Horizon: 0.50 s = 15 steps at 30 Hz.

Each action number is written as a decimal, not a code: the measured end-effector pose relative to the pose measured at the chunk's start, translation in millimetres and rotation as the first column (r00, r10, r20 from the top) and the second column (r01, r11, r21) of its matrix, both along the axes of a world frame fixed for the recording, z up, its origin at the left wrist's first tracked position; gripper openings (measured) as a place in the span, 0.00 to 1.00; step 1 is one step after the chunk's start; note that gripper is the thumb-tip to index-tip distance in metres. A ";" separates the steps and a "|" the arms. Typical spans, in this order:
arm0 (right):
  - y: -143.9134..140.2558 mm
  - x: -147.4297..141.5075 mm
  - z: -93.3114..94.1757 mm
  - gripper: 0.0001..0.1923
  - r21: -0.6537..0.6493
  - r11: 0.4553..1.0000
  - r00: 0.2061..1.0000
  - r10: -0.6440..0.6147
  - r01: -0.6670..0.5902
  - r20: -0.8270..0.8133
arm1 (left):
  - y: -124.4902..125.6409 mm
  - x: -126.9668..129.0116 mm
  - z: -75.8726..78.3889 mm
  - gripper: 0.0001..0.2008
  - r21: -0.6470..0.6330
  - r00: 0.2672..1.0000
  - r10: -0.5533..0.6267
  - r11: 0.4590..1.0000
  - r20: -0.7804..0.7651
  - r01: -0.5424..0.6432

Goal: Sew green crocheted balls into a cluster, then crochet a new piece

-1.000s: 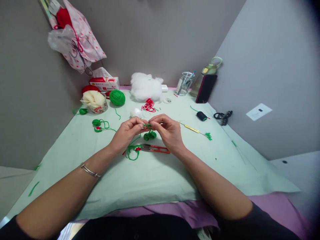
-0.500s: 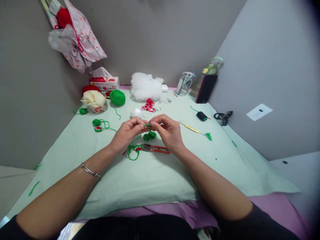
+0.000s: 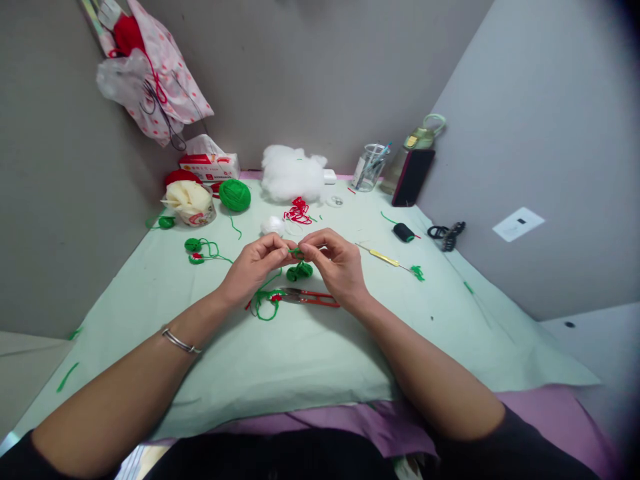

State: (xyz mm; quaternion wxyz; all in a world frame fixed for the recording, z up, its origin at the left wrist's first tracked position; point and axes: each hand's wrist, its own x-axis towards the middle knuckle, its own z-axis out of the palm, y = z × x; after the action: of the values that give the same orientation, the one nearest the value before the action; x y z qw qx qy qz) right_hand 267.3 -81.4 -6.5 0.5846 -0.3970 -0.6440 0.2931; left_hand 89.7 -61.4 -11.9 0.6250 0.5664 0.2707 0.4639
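Green crochet piece point(image 3: 299, 271) a touch higher beneath the hands; red-handled snips point(image 3: 311, 298) marginally shifted

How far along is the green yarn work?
Done: small green crocheted pieces lie finished at left. In hand: left hand and right hand pinch a green yarn piece, with more green attached below. Left: loose green yarn sits uncut beside the red snips.

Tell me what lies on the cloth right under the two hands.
Under the left hand and right hand, which pinch a green yarn piece, lie red-handled snips, small green crocheted balls and loose green yarn. The palms hide anything directly beneath.
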 end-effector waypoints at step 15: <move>-2.0 1.6 3.3 0.07 0.047 0.999 0.997 0.002 -0.006 0.079 | -1.0 -0.5 0.9 0.09 0.000 0.999 0.011 1.000 -0.034 -0.011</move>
State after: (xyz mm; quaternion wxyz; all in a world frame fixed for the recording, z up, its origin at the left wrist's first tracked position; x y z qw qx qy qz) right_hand 269.0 -83.4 -3.2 0.5672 -0.3933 -0.6741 0.2631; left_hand 89.2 -62.3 -11.1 0.6177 0.5729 0.2844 0.4576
